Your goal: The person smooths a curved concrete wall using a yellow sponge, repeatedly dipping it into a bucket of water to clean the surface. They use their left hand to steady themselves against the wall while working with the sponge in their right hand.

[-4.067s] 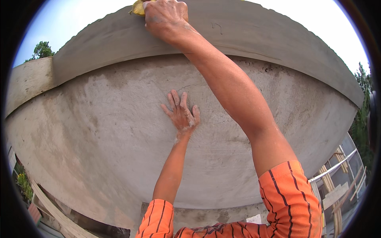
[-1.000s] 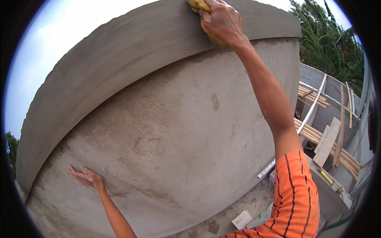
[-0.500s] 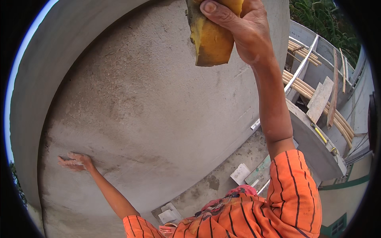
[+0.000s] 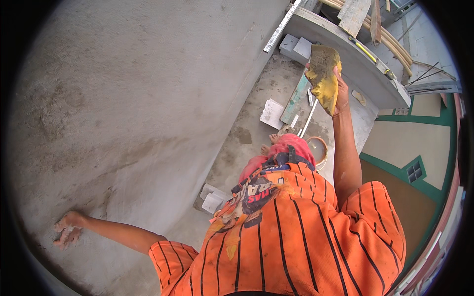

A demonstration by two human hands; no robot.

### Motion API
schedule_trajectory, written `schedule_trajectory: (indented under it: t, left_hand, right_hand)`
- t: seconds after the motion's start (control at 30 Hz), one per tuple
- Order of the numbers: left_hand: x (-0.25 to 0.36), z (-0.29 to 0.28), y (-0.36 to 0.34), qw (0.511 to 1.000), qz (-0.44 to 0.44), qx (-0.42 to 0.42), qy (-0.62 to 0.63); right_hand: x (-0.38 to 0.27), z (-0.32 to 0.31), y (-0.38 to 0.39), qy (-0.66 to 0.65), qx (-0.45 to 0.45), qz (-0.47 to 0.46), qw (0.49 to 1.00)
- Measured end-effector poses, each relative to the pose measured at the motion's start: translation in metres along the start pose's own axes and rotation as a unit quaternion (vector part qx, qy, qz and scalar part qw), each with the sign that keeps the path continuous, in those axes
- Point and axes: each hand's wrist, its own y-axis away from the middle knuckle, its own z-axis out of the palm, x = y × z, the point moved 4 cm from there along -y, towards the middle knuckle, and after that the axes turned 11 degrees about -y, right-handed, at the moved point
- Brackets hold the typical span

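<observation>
The yellow sponge (image 4: 323, 79) is gripped by the right hand (image 4: 339, 91) at one o'clock, while the wall (image 4: 123, 98) is touched by the flat-open left hand (image 4: 68, 229); wiping likely needs the sponge pressed back.

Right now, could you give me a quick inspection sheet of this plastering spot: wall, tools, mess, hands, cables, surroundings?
Surface: grey plastered wall, rough, with darker damp-looking patches.
Job's things: yellow sponge, its face smeared with grey mortar.
Clutter: pale blocks at the wall's foot, a white slab, a greenish board, a round bucket on the concrete floor.
Hands: right hand grips the sponge, away from the wall; left hand is pressed flat on the wall, dusted with mortar.
Cables: thin rods or wires at upper right; cannot tell which.
Surroundings: curved concrete ledge with planks and pipes behind it; green-trimmed building below.
</observation>
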Motion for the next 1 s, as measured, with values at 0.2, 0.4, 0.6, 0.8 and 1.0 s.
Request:
schedule_trajectory:
  t: [0.2, 0.4, 0.6, 0.8, 1.0]
  left_hand:
    - [-0.028, 0.011, -0.015, 1.0, 0.01, -0.01, 0.011]
    - [-0.024, 0.003, -0.014, 0.999, 0.032, 0.024, 0.028]
    - [-0.045, 0.014, -0.019, 0.993, 0.046, 0.106, 0.012]
    - [-0.037, 0.009, -0.021, 0.991, 0.031, 0.129, -0.001]
    - [-0.029, 0.002, -0.018, 0.988, 0.044, 0.151, -0.012]
  right_hand:
    - [-0.005, -0.035, 0.021, 0.068, 0.149, -0.085, 0.983]
    - [0.009, -0.03, 0.015, 0.217, 0.207, -0.145, 0.943]
    - [0.047, 0.046, -0.009, 0.117, 0.14, -0.073, 0.98]
    - [0.05, 0.086, -0.066, 0.113, 0.056, 0.05, 0.991]
    - [0.041, 0.088, -0.118, 0.202, 0.073, -0.04, 0.976]
